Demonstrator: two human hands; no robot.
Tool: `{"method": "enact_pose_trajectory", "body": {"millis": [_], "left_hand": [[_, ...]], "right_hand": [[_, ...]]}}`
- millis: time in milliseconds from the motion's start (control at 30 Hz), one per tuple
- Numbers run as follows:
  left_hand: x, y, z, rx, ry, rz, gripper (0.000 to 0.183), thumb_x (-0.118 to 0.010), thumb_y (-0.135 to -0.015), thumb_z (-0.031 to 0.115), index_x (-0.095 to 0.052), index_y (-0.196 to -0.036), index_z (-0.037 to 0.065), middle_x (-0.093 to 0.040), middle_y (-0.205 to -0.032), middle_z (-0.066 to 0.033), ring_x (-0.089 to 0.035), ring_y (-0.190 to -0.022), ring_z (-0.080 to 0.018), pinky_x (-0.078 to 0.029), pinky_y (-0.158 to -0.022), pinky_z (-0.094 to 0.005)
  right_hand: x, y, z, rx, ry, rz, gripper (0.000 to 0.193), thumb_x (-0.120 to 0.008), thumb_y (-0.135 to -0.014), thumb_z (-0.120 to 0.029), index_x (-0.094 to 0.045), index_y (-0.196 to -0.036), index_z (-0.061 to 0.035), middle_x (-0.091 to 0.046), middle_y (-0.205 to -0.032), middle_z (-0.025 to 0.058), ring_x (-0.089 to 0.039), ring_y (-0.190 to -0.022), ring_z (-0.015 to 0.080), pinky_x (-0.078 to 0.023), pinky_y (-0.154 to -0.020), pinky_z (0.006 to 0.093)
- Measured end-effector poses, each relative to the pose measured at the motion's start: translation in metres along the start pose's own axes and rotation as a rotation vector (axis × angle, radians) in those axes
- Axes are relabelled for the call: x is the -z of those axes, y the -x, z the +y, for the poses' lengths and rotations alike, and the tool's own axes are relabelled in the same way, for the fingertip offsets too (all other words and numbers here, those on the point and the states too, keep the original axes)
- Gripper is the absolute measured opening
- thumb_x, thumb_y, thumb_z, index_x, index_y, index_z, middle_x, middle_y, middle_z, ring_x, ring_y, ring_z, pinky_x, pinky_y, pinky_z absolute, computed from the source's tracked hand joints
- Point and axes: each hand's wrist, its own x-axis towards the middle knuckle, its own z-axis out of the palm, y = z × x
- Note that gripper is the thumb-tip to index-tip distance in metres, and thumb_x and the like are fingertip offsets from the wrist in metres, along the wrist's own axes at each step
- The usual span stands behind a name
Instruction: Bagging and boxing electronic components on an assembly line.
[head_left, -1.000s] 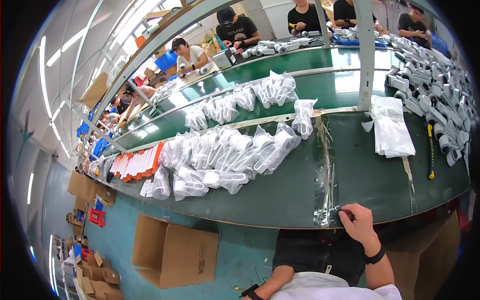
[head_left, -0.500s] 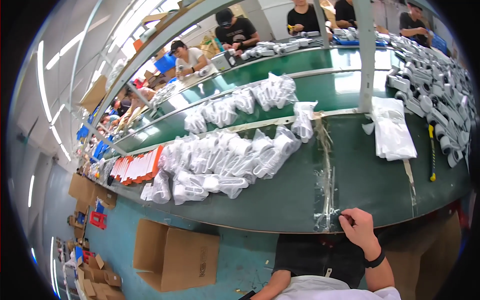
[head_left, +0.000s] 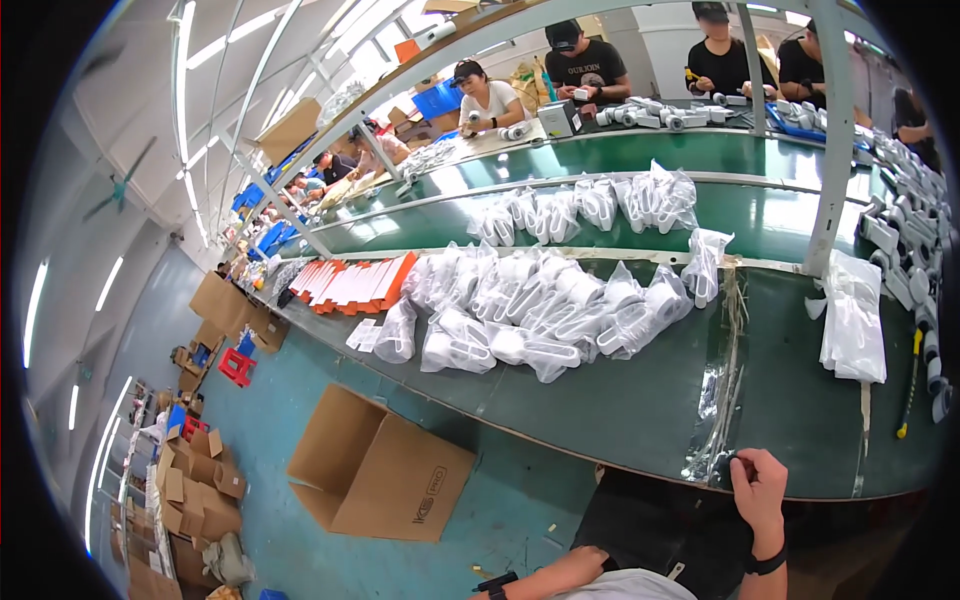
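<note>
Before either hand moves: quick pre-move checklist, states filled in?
1. Right hand clear of the bagged parts: ok, at the table edge.
2. Right hand empty: cannot tell, fingers curled.
3. Left hand up at the table: not ok, it's below the edge, near the lap.
4. White bag stack lying on the table: ok.
5. Yellow-ended tool apart from both hands: ok.
6. Carton closed: not ok, open.

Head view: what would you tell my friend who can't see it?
A person's right hand is at the near edge of a green table; the left hand is lower. Bagged white gadgets are piled leftward, loose gadgets far right. Co-workers are across.
</note>
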Motion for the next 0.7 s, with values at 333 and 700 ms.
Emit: {"method": "enact_pose_trajectory", "body": {"millis": [333,700], "left_hand": [[0.019,0.015,0.013,-0.098,0.09,-0.018,0.03,-0.044,-0.081,0.001,-0.06,-0.107,-0.002,-0.063,-0.107,-0.018,-0.06,-0.098,-0.0392,-0.05,-0.083,-0.0424],[0.122,0.025,0.047,-0.091,1.159,0.371,0.031,-0.059,-0.083,-0.011,-0.059,-0.113,-0.008,-0.066,-0.104,-0.0141,-0.065,-0.092,-0.0192,-0.053,-0.084,-0.032]], "right_hand": [[0.004,0.002,-0.002,-0.007,-0.008,-0.002,0.009,-0.067,-0.078,0.0,-0.062,-0.085,0.0015,-0.058,-0.066,0.0057,-0.05,-0.053,0.0087,-0.04,-0.05,0.0228],[-0.001,0.009,-0.031,-0.123,-0.243,-0.184,0.016,-0.073,-0.077,-0.006,-0.065,-0.091,-0.0023,-0.063,-0.073,0.0037,-0.056,-0.059,0.0073,-0.045,-0.052,0.0207]]}}
